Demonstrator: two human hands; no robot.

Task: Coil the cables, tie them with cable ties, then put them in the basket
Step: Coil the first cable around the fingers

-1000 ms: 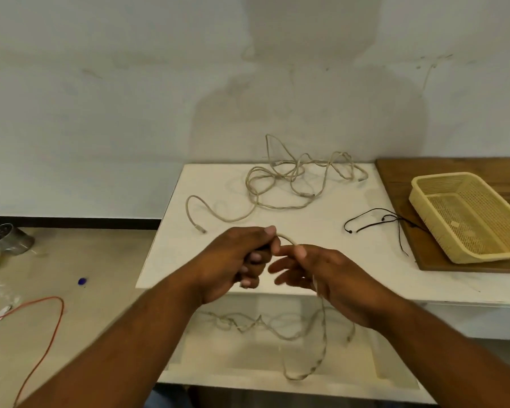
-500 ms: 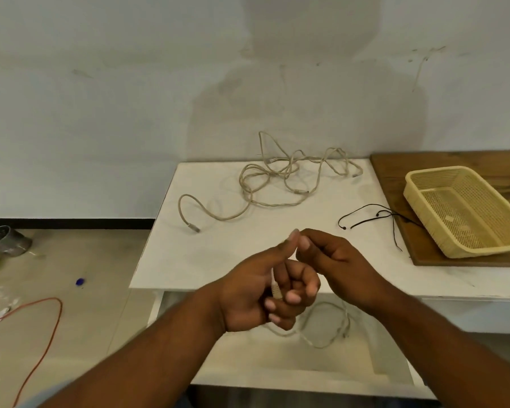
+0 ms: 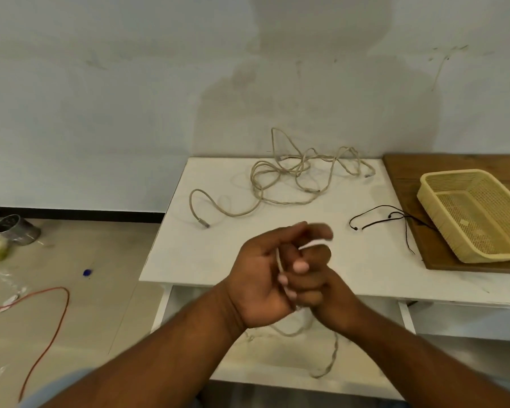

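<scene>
Left grip clenched round beige cable, right grip interlocked, blurred, hold unclear, cable tail half-hidden below.

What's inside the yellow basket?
Inside the yellow basket I see only its mesh bottom, with a small pale mark on it. The basket's right end runs out of the picture, so that part cannot be seen.

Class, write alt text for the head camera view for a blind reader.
A person's left hand and right hand grip a thin beige cable above the front edge of a white table, slack hanging below. Tangled beige cables and black ties lie on it; a yellow plastic basket sits on a wooden board.
</scene>
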